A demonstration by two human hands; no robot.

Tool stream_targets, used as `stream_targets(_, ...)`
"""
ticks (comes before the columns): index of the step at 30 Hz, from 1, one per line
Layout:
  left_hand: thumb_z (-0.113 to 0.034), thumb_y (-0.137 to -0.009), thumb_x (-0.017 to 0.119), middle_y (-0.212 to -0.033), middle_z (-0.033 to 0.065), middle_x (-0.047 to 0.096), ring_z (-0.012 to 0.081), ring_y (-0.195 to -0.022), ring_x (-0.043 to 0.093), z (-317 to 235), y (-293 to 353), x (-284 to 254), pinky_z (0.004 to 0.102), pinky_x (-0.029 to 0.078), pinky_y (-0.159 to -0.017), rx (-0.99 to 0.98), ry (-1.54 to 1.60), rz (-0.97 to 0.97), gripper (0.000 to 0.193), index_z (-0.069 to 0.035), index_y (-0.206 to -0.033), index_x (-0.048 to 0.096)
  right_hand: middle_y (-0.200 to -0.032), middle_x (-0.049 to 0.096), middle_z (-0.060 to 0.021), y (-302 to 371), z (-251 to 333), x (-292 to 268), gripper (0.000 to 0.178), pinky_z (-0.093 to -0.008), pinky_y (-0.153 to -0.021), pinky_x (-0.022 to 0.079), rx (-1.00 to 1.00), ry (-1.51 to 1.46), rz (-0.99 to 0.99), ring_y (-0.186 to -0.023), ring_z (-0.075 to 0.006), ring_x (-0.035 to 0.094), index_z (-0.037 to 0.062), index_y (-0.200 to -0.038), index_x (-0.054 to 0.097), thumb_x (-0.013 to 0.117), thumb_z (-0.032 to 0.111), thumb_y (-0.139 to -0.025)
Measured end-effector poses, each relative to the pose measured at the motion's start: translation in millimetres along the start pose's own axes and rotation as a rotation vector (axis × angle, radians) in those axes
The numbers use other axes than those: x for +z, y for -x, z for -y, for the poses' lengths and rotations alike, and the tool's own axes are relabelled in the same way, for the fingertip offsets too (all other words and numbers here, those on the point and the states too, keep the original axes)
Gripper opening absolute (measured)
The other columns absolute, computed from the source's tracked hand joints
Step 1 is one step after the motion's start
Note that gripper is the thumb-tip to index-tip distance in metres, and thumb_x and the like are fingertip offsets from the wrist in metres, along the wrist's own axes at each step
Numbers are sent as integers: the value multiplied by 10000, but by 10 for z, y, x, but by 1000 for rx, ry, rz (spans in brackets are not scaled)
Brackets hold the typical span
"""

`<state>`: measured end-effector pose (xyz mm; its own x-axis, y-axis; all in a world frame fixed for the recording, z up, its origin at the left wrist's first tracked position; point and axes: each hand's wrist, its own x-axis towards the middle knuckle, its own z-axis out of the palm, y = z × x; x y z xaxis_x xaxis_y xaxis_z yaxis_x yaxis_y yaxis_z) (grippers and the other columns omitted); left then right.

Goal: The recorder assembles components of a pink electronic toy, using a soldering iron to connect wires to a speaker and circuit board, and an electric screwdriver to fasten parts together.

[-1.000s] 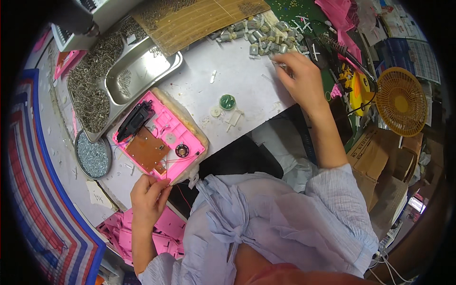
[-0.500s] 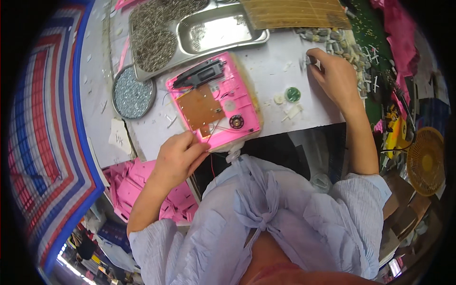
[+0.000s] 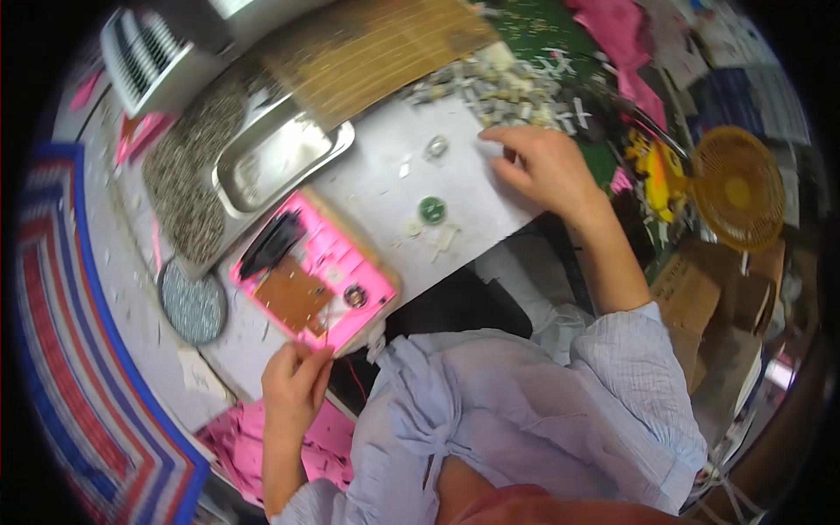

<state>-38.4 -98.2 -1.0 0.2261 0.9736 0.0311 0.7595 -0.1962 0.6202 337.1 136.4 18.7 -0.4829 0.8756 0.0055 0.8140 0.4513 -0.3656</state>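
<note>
The pink plastic casing (image 3: 372, 302) lies tilted on the table, holding a brown circuit board (image 3: 296, 296), a black module (image 3: 269, 245) and a small round black part (image 3: 355, 297). At its near corner my left hand (image 3: 293, 389) is closed, thumb and fingertips pinching a thin red wire (image 3: 353, 374). My right hand (image 3: 551, 175) is open above the table's right side, index finger stretched out, holding nothing. Left of its fingertips lies a small silvery motor-like part (image 3: 436, 147). A round green-topped item (image 3: 432, 209) sits between the casing and my right hand.
Behind the casing are a steel tray (image 3: 229, 188) and a heap of small metal pieces (image 3: 188, 171). A round dish (image 3: 192, 306) of shiny bits stands left. Corrugated board (image 3: 394, 52) and several grey parts (image 3: 499, 92) lie at the back. A yellow fan (image 3: 738, 188) is at right.
My right hand has let go of the silvery part, which now lies on the table. The whole view has turned, shifting the casing and tray leftward. My left hand remains at the casing's near corner.
</note>
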Motion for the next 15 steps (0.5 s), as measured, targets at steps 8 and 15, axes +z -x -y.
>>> stream_targets(8,-7,-840,755,-940,160,568,330,-831,594,182,115,137,387,498,-721,40,7,71,235,-55,-1070,735,-1012,698,-113,1469,37,-355,269,-428,-859,542,96,-112,-19,-990,-309,661,100,-1097,733,730,246,-870)
stream_targets(15,-15,-858,719,-887,85,453,215,-761,500,806,212,242,339,433,-674,245,127,42,250,-23,-1108,714,-944,738,-35,3299,-772,-1996,230,-284,-748,549,820,15,-731,-882,-105,676,24,-1089,733,718,200,-942)
